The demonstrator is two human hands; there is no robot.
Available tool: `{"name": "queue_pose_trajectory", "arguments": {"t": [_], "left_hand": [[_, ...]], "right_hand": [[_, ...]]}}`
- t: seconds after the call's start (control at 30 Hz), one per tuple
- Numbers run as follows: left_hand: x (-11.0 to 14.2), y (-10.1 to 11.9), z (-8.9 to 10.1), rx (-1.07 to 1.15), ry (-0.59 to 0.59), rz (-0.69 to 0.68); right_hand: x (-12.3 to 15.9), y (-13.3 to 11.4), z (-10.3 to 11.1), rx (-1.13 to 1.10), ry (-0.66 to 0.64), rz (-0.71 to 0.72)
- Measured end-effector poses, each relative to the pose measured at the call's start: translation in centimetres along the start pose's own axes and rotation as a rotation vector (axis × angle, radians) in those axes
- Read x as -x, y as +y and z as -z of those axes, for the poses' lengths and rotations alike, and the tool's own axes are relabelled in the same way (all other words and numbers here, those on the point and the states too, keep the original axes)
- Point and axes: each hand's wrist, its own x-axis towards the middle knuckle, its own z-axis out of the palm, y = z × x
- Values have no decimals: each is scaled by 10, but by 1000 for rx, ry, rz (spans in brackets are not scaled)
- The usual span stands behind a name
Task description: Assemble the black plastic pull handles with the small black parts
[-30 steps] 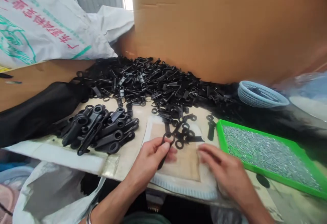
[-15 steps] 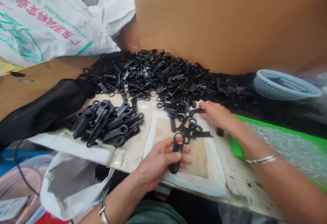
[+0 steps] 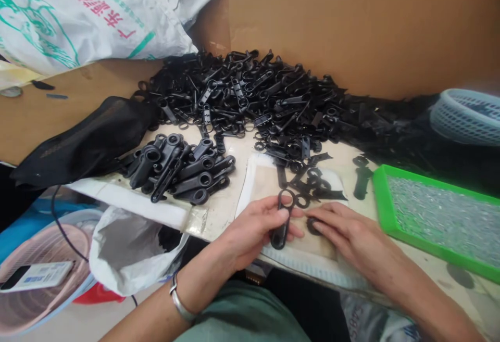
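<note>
My left hand (image 3: 269, 222) pinches a long black plastic part (image 3: 279, 235) with an open ring at its upper end, thumb on top. Close beside it, my right hand (image 3: 347, 225) has its fingertips on a small dark round piece (image 3: 313, 226), mostly covered by the fingers. Both hands are above a pale pad (image 3: 255, 175) at the table's front edge. Several loose black flat pieces and toothed rings (image 3: 314, 175) lie on the pad just beyond the hands. To the left sits a stack of black handle-shaped parts (image 3: 179, 167).
A large heap of black parts (image 3: 242, 92) spreads along the back before a cardboard wall (image 3: 351, 29). On the right are a green tray (image 3: 385, 201) of small shiny metal pieces and a blue basket (image 3: 461, 118). An open white sack (image 3: 113, 258) hangs below the left edge.
My right hand has come back from the loose pieces toward my left hand, with a small round piece at its fingertips. My left hand still holds the black part. The view has shifted.
</note>
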Motion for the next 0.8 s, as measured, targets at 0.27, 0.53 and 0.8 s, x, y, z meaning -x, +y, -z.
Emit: {"name": "queue_pose_trajectory", "arguments": {"t": [0.27,0.53,0.8], "left_hand": [[9,3,3,93,-68,33],[9,3,4,-18,5,21],[5,-7,-3,-85,113,-106]], "right_hand": [[9,14,-17,99,206,167],[21,25,2,-48,291,-59],[6,-56,-8,-141,469,127]]}}
